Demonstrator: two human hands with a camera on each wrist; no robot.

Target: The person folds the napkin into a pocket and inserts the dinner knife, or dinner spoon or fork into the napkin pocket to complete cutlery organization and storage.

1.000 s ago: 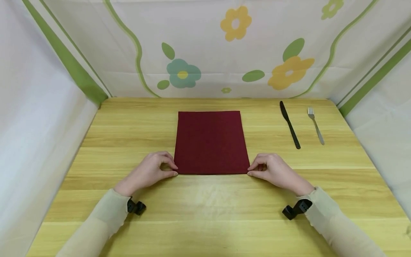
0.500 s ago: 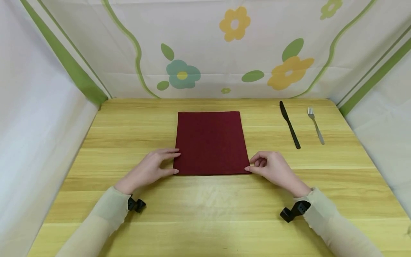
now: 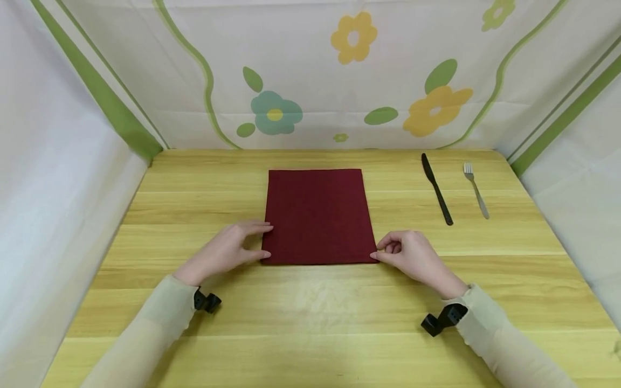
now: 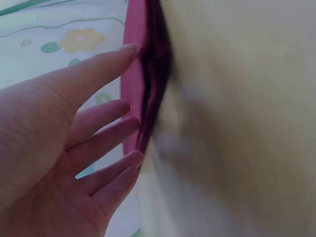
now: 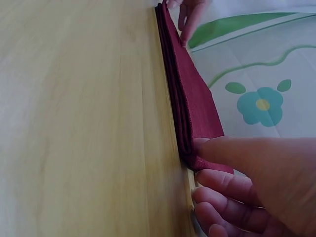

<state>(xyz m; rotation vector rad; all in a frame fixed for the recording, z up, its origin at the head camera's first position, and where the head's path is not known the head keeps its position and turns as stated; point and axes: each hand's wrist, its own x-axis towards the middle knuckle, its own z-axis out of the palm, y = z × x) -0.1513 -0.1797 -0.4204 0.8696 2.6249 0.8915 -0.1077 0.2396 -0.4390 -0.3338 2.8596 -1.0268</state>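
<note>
A dark red cloth napkin (image 3: 317, 213), folded into a square, lies flat on the wooden table. Several stacked layers show along its near edge (image 5: 178, 101) in the right wrist view. My left hand (image 3: 225, 248) is at the napkin's near left corner, fingers extended and spread from the thumb. Its thumb and fingertips rest on or at the left side of the cloth. At the near right corner my right hand (image 3: 411, 256) pinches the napkin, thumb on top and the other fingers curled beside it.
A black knife (image 3: 437, 189) and, right of it, a silver fork (image 3: 476, 190) lie at the back right of the table (image 3: 310, 334). White flowered curtains (image 3: 320, 70) stand behind the table and at both sides.
My left fingers have let go of the near left corner and spread forward along the left edge. The right thumb has shifted slightly onto the cloth. The napkin stays in place.
</note>
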